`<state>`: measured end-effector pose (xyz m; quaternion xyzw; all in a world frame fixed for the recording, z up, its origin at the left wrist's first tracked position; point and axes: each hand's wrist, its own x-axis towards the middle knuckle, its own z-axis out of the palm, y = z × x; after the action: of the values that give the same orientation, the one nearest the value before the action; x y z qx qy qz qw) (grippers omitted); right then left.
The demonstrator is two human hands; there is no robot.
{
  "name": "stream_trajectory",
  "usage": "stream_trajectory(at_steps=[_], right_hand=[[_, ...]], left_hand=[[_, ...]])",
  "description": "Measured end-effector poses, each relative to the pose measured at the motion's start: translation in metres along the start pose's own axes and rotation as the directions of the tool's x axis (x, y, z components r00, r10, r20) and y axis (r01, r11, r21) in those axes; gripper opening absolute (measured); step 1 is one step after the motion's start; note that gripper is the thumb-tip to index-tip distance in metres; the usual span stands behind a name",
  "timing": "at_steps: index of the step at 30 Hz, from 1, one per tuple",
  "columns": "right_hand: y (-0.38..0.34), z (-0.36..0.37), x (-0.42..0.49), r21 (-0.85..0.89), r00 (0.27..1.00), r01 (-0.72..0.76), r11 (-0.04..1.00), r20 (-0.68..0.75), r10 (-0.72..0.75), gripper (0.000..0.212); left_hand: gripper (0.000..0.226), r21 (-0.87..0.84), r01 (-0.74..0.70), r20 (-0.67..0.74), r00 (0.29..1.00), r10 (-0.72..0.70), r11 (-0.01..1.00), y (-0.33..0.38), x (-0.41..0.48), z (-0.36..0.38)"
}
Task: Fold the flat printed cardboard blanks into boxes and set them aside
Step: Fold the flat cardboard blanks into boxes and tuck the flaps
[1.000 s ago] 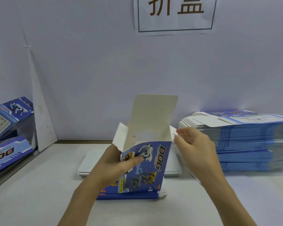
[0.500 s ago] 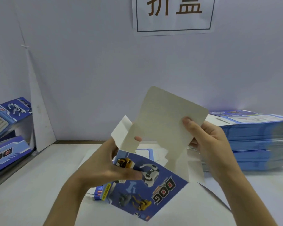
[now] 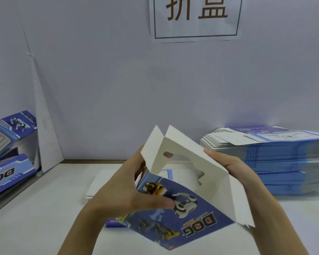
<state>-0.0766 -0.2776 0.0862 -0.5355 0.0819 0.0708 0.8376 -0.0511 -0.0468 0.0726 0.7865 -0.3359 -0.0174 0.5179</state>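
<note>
In the lower centre of the frame we see the half-folded box held tilted above the table, its blue printed face toward us and its white flaps raised. The left hand grips the box's left side, thumb curled onto the printed face. The right hand holds the large white flap from the right, thumb along its edge; its fingers are hidden behind the card. The stack of flat blanks lies at the right edge, and folded boxes lean at the left edge. A sign hangs at the top.
</note>
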Motion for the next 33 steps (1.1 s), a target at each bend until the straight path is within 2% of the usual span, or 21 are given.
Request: stream_trajectory(at_steps=[2,4,7,13,17,23,26,29,31,33], right_hand=[[0.001,0.003,0.0,-0.014,0.998,0.037,0.999,-0.052,-0.038,0.029],[0.006,-0.001,0.004,-0.056,0.981,0.154,0.986,-0.11,-0.159,0.025],[0.009,-0.006,0.006,-0.12,0.916,0.381,0.917,-0.086,-0.392,0.014],[0.006,-0.006,0.0,-0.204,0.755,0.63,0.749,-0.063,-0.652,0.033],[0.008,-0.005,-0.001,-0.242,0.665,0.717,0.654,-0.046,-0.746,0.037],[0.011,-0.005,0.002,-0.345,0.576,0.771,0.535,0.018,-0.818,0.048],[0.012,-0.007,0.002,-0.366,0.586,0.758,0.54,0.018,-0.81,0.043],[0.005,-0.01,-0.002,-0.234,0.669,0.731,0.641,0.06,-0.741,0.016],[0.001,-0.013,-0.004,-0.194,0.711,0.698,0.689,0.079,-0.698,0.017],[-0.001,-0.014,-0.005,-0.281,0.753,0.65,0.706,0.109,-0.649,0.026]], left_hand=[[0.066,-0.074,-0.03,-0.011,1.0,0.029,0.997,-0.002,0.0,-0.002],[0.064,-0.098,-0.054,-0.024,0.998,0.052,0.994,-0.003,-0.001,-0.007],[0.064,-0.11,-0.08,0.013,0.997,0.081,0.991,-0.003,-0.002,-0.013],[0.067,-0.23,0.034,0.112,0.994,-0.008,0.972,-0.006,0.001,-0.011],[0.066,-0.305,0.122,0.175,0.982,-0.07,0.945,-0.012,0.001,-0.011],[0.066,-0.327,0.121,0.16,0.985,-0.071,0.937,-0.015,0.002,-0.011],[0.067,-0.281,0.113,0.159,0.985,-0.07,0.953,-0.016,0.002,-0.01],[0.064,-0.199,0.069,0.122,0.991,-0.045,0.978,-0.016,0.002,-0.012],[0.065,-0.103,0.013,0.098,0.995,-0.003,0.995,-0.014,0.002,-0.014],[0.069,-0.046,-0.016,0.082,0.996,0.019,0.999,-0.013,0.001,-0.015]])
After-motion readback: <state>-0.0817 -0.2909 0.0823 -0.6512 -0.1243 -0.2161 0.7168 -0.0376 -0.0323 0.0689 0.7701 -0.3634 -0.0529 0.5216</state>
